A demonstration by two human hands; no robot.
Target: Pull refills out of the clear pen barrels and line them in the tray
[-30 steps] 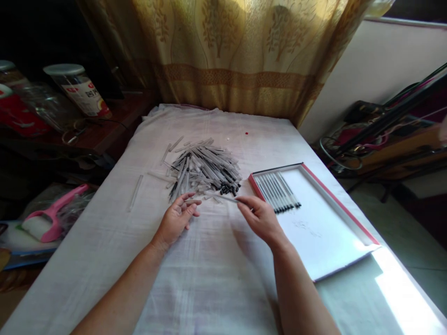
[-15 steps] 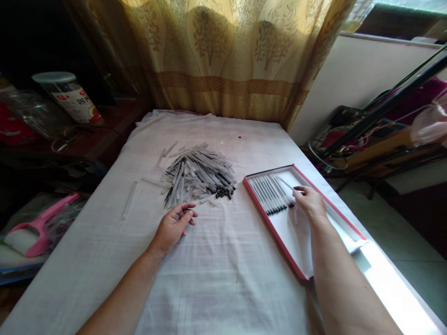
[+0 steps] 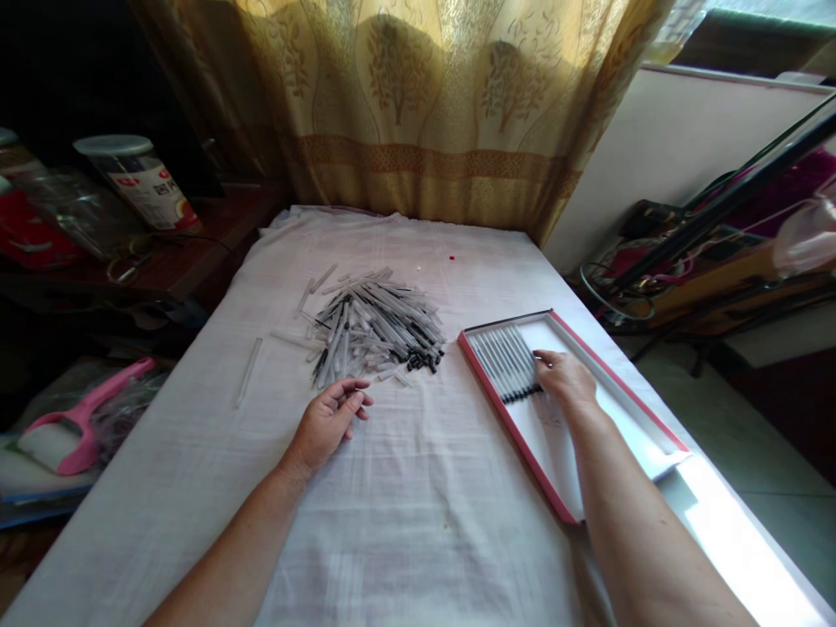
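Note:
A pile of clear tubes and black-tipped pen refills lies on the white cloth in the middle of the table. Just in front of the pile's near edge rests my left hand, fingers loosely apart and holding nothing. To the right is a shallow white tray with a red rim. A neat row of refills lies side by side in its far end. My right hand lies flat in the tray, fingertips touching the right side of that row.
One loose clear tube lies apart at the left. A patterned gold curtain hangs behind the table. Jars stand on a dark shelf at left, with a pink roller below. Cables and a black stand crowd the right.
My right hand carried a refill from the pile's edge over to the tray and now lies flat against the row. My left hand has stayed put.

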